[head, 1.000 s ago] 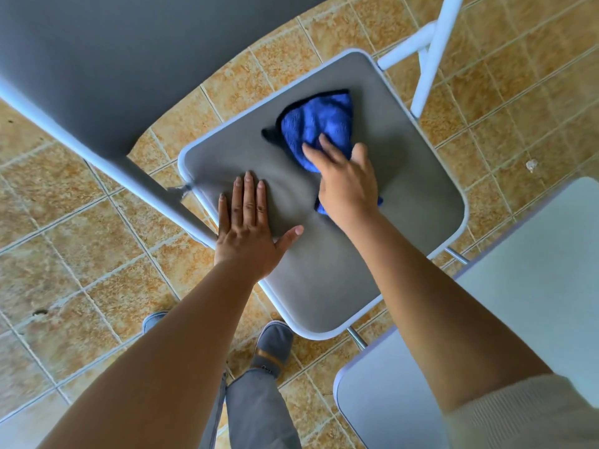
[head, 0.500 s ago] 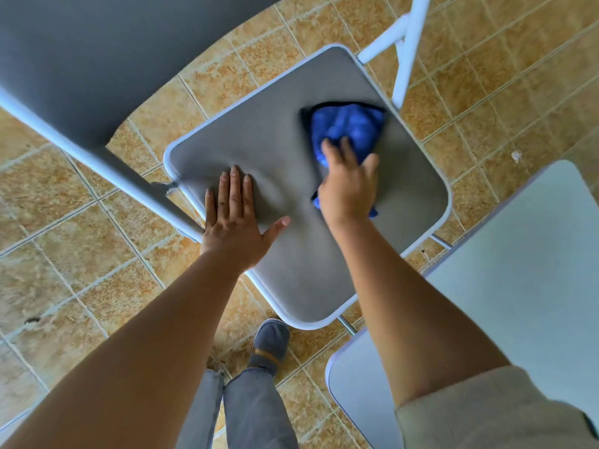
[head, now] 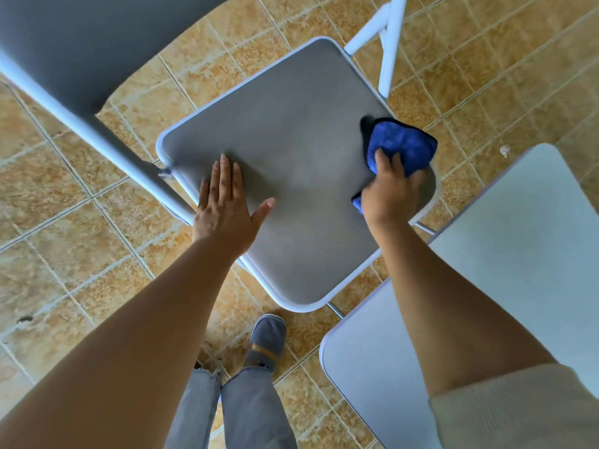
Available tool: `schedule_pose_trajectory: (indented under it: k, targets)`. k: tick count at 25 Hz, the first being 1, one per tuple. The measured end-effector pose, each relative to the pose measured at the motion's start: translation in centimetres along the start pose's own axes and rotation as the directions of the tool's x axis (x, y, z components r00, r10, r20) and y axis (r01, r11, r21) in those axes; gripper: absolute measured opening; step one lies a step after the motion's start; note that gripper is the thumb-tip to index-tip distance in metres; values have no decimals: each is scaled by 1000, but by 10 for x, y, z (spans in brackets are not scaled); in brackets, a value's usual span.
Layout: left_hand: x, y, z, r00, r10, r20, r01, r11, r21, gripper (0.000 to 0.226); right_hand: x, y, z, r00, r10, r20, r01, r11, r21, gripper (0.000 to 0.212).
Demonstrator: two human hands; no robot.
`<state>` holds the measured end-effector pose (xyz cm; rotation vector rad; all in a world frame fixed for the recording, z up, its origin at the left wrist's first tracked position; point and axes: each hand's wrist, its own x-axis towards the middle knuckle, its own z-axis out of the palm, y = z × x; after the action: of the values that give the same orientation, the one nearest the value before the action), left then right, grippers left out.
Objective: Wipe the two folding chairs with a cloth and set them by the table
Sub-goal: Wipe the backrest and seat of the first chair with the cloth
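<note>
A folding chair stands below me, its grey seat (head: 291, 176) rimmed in white and its grey backrest (head: 81, 50) at the upper left. My left hand (head: 227, 209) lies flat with fingers spread on the seat's near-left edge. My right hand (head: 389, 189) presses a crumpled blue cloth (head: 402, 144) onto the seat's right edge. Only one chair is in view.
A white table (head: 518, 254) fills the lower right, its rounded corner close to the chair seat. White frame legs (head: 389, 37) stand at the top behind the seat. Tan tiled floor (head: 64, 222) surrounds everything. My legs and a grey shoe (head: 265, 338) are below the seat.
My right hand has swept the blue cloth from the middle of the seat to its right edge. My left hand has stayed flat on the seat.
</note>
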<state>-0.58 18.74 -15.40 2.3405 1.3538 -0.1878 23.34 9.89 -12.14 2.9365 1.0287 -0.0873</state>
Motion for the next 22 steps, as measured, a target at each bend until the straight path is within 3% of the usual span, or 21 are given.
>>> schedule_pose_trajectory:
  k: [3, 6, 9, 11, 13, 16, 18, 20, 22]
  targets:
    - [-38, 3, 11, 995, -15, -101, 12, 1000, -27, 90, -27, -51, 8, 966, -260, -15, 260, 965, 44, 56]
    - [-70, 6, 18, 990, -74, -122, 69, 997, -37, 87, -74, -76, 13, 858, -514, -7, 514, 858, 3, 57]
    - [-74, -1, 12, 988, -104, -118, 97, 994, -57, 87, -107, -56, 8, 709, -704, 53, 706, 706, -59, 62]
    - [-72, -2, 6, 987, -92, -130, 85, 995, -53, 87, -105, -24, 2, 671, -739, 64, 741, 663, -108, 63]
    - [-69, 0, 2, 990, -78, -120, 72, 996, -51, 85, -85, 4, -1, 751, -658, 43, 657, 741, -139, 60]
    - [-68, 0, 4, 994, -72, -86, 73, 997, 5, 86, -54, -6, -2, 960, -279, 1, 279, 958, -72, 59]
    - [-67, -1, 8, 994, -76, -73, 79, 996, 41, 86, -49, -44, 3, 990, -137, 18, 137, 990, -12, 57]
    - [-67, 1, 9, 995, -80, -63, 85, 994, 70, 86, -63, -76, 6, 957, -288, 12, 288, 957, 18, 56]
    - [-67, 2, 8, 995, -86, -59, 90, 993, 80, 87, -89, -78, 10, 869, -493, 34, 494, 868, -36, 57]
